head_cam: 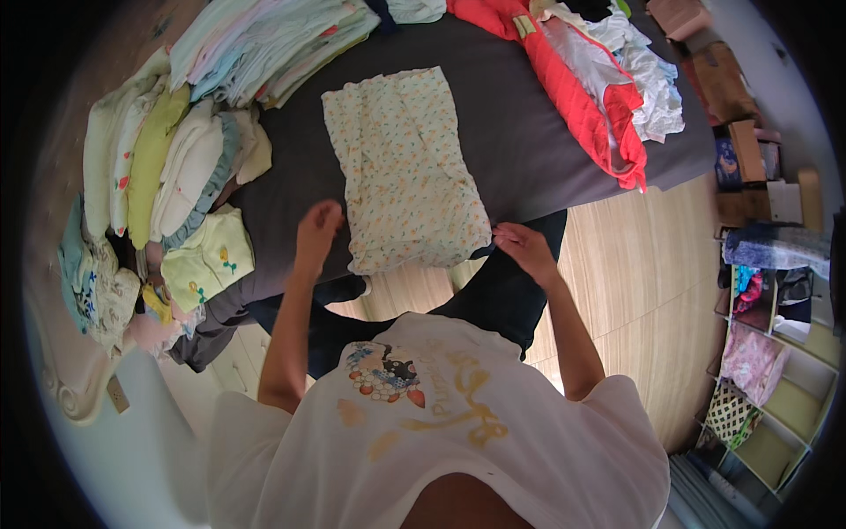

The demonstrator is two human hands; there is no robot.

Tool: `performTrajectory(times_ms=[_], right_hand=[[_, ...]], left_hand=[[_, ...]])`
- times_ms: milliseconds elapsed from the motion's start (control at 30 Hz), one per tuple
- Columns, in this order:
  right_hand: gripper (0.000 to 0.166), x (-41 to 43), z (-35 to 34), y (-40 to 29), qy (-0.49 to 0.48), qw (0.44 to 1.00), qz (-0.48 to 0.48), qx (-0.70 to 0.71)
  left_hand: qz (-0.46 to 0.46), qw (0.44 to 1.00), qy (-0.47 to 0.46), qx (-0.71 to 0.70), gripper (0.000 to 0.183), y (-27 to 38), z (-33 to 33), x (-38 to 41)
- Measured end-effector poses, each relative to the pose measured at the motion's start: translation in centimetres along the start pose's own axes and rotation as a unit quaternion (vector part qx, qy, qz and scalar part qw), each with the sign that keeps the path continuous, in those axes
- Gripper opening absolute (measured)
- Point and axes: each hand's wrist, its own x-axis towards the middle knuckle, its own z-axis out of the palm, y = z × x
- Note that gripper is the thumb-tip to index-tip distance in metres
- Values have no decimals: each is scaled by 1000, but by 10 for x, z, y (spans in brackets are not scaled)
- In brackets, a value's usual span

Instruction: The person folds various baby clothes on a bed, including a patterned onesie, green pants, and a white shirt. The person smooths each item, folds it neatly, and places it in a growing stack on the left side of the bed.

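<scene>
A cream cloth [410,165] with small orange flowers and green leaves lies spread as a creased rectangle on the dark grey bed cover [291,165]. Its near edge reaches past the bed's edge, over my lap. My left hand [320,228], slightly blurred, is beside the cloth's left edge with its fingers curled; whether the fingertips are closed is unclear. At the near right corner is my right hand [527,251], fingers stretched out and nothing visible in them. Its fingertips are close to the cloth; contact cannot be made out.
Folded pale clothes [277,46] are stacked at the back left. More folded garments [172,159] stand at the left, near a pale yellow top [210,258]. A red quilted garment [568,86] lies at the right beside crumpled white clothes [651,86]. Shelves [780,403] hold textiles beyond the wooden floor [634,264].
</scene>
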Motion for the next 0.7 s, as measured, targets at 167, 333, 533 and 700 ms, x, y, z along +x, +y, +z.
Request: performTrajectory(times_ms=[167, 333, 533, 700], right_hand=[[46, 3, 60, -13, 2, 997, 71, 44], [41, -12, 71, -31, 7, 978, 107, 178], [40, -50, 58, -50, -52, 932, 194, 301], [36, -37, 54, -73, -104, 869, 260, 408]], left_hand=[[-82, 993, -13, -82, 37, -21, 22, -50], [-60, 982, -68, -165, 51, -17, 25, -47], [-78, 974, -53, -205, 70, -21, 13, -86], [-111, 931, -125, -325, 60, 14, -5, -83]])
